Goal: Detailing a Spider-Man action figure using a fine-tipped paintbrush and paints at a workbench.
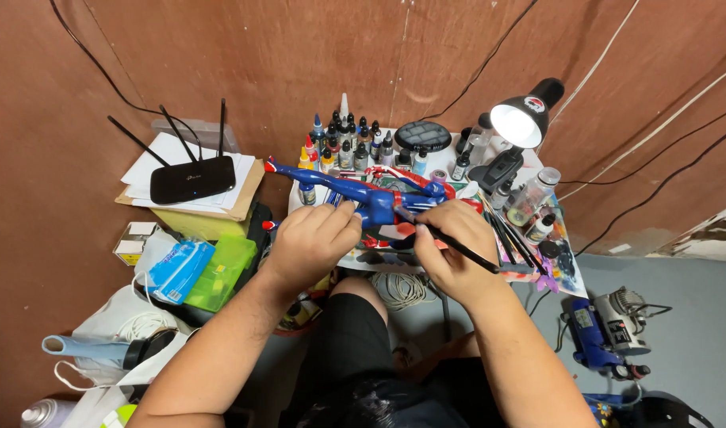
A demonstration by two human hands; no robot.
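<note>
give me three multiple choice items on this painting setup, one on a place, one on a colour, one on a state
1. Where does the black router sit?
A. on papers left of the small table
B. on the floor by the compressor
C. under the lamp

2. What is the main colour of the figure in the left hand?
A. green
B. blue
C. white

3. What state is the desk lamp in?
A. switched off
B. lying on its side
C. lit

Answers: 1 A, it rests on a paper stack left of the paint bottles. 2 B, its body and limbs are blue with red parts. 3 C, its shade glows white. The right hand holds a thin black brush.
</note>
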